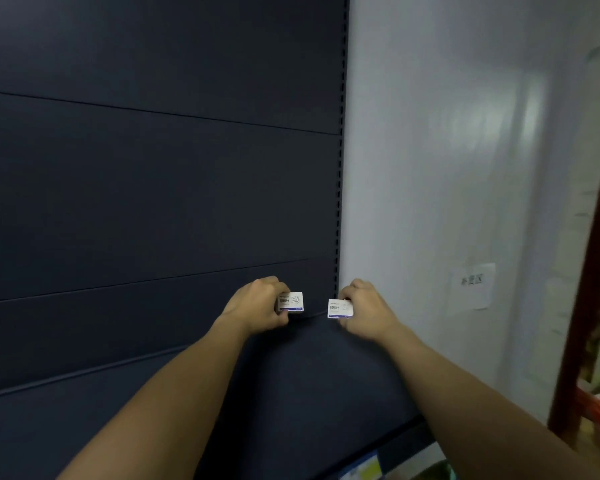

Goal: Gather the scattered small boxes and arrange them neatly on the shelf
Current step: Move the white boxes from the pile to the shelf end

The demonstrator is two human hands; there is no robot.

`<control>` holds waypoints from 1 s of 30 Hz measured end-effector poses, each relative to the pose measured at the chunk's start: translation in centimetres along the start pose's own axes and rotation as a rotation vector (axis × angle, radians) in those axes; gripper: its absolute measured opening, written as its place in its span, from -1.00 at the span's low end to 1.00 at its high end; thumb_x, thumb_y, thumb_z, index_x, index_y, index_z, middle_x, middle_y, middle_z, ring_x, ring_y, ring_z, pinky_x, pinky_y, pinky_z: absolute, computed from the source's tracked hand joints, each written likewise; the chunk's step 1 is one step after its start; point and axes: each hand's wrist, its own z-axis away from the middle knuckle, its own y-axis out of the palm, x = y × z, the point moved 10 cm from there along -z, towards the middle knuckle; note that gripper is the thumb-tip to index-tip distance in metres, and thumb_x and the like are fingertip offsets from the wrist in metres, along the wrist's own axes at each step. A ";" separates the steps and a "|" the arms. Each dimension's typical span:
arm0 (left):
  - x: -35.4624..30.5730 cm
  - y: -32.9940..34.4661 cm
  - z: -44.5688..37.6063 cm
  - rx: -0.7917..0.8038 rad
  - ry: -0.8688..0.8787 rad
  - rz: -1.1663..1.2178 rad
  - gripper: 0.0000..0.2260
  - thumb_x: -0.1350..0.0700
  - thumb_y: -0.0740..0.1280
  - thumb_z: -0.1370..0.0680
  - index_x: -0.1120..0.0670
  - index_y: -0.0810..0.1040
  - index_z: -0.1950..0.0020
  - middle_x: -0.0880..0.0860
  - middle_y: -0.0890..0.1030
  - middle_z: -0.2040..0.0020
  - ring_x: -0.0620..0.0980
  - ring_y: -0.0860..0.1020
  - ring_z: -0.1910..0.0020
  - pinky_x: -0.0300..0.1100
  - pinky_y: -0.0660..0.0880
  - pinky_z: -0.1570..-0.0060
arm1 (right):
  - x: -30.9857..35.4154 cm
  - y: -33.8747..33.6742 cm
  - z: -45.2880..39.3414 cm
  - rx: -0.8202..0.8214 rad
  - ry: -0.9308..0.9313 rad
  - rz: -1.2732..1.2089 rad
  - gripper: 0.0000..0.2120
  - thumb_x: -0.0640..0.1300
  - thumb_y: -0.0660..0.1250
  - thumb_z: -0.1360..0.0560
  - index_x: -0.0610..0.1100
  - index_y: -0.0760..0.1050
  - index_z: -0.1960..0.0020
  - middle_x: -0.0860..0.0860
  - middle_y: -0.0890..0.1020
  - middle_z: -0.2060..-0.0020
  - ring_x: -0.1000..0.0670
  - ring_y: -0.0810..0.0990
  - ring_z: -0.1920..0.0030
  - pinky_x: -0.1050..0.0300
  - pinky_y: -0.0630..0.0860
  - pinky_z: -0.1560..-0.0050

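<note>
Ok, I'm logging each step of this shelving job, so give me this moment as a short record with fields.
setting: dark blue shelf with matching back panel, white wall to the right
left hand: holds left box upright at the back of the shelf
right hand: holds right box upright, near the shelf's right end
box spacing: side by side, a gap between them
box look: small, white, blue stripe along the bottom
wall: paper notice

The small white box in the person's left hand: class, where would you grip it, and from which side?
Grip the left box by its short left end, coming from the left as the left hand does. Its printed face fronts the camera and its right end stays free beside the other box.
</note>
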 end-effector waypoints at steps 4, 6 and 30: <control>0.3 0.2 -0.3 0.006 -0.081 -0.029 -0.65 -0.03 0.39 -0.46 -0.03 0.57 -0.24 -0.10 0.54 -0.10 -0.06 0.54 -0.02 -0.12 0.55 0.02 | -0.9 1.0 -1.8 0.023 -0.076 -0.055 -0.70 -0.13 0.48 -0.38 -0.08 0.59 -0.11 0.02 0.46 -0.02 -0.02 0.46 -0.14 0.19 0.46 -0.07; 0.8 0.3 -0.4 -0.017 -0.147 -0.019 -0.63 -0.03 0.38 -0.47 -0.02 0.56 -0.27 -0.09 0.54 -0.12 -0.05 0.54 -0.04 -0.11 0.56 0.01 | -1.1 1.4 -2.6 0.023 -0.115 -0.083 -0.70 -0.10 0.48 -0.39 -0.08 0.59 -0.12 0.01 0.48 -0.04 -0.01 0.47 -0.13 0.22 0.44 -0.07; 5.5 7.8 3.0 -0.090 -0.498 0.144 -0.61 -0.01 0.39 -0.50 0.07 0.56 -0.30 -0.07 0.37 -0.17 -0.04 0.54 -0.01 -0.07 0.55 -0.12 | 0.0 10.5 -5.0 0.010 -0.209 -0.271 -0.61 -0.24 0.46 -0.40 -0.13 0.54 -0.21 0.06 0.43 -0.07 0.06 0.35 -0.08 0.25 0.39 -0.14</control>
